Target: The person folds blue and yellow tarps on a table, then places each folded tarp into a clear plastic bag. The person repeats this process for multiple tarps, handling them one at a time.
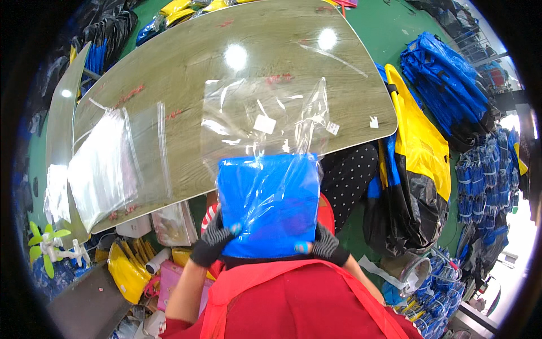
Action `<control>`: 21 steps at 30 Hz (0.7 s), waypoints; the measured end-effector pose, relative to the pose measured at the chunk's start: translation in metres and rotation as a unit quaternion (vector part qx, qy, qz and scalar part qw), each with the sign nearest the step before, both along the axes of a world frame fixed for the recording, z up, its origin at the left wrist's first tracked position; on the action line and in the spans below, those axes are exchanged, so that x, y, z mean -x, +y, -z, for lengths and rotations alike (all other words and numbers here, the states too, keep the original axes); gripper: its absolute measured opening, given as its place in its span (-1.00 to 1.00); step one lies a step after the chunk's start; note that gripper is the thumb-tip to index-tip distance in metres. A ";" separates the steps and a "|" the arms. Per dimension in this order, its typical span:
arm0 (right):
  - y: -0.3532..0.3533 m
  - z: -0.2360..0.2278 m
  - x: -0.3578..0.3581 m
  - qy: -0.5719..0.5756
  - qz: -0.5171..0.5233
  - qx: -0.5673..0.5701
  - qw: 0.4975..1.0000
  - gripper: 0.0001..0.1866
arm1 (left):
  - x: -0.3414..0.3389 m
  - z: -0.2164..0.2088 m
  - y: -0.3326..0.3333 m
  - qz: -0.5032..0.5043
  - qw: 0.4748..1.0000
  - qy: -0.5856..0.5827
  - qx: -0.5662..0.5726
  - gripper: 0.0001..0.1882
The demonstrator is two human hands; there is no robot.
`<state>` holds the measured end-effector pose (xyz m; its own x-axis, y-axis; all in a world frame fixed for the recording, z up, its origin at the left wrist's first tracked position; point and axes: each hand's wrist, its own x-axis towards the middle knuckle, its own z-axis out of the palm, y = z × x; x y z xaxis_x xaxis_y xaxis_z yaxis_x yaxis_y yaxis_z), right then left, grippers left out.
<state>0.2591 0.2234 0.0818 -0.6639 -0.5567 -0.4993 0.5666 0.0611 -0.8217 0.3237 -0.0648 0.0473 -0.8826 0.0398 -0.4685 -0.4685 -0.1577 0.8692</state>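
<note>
A folded bright blue piece of material lies partly in a clear plastic bag, close in front of my body. The bag's far part spreads over the wood-patterned table. My left hand, in a dark grey glove, grips the bundle's near left corner, thumb on top. On the near right corner, my right hand, gloved alike, holds it the same way. The fingers under the bundle are hidden. A small white label shows at the middle of the clear bag.
A stack of clear plastic bags lies on the table's left. A yellow, blue and black bag hangs at its right edge. Blue bags are piled beyond. Yellow packs and a green-bladed fan stand at the lower left.
</note>
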 end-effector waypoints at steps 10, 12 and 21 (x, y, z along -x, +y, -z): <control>-0.003 0.008 0.025 0.054 -0.027 0.004 0.998 0.02 | 0.020 -0.005 -0.011 -0.060 0.991 -0.057 -0.106 -0.16; 0.000 0.004 0.025 -0.007 0.051 0.063 0.997 0.02 | 0.024 -0.010 -0.008 0.044 0.996 -0.074 0.002 -0.09; -0.011 -0.002 0.028 -0.001 -0.067 -0.057 0.996 -0.10 | 0.013 -0.020 -0.011 0.023 0.993 -0.101 -0.062 0.22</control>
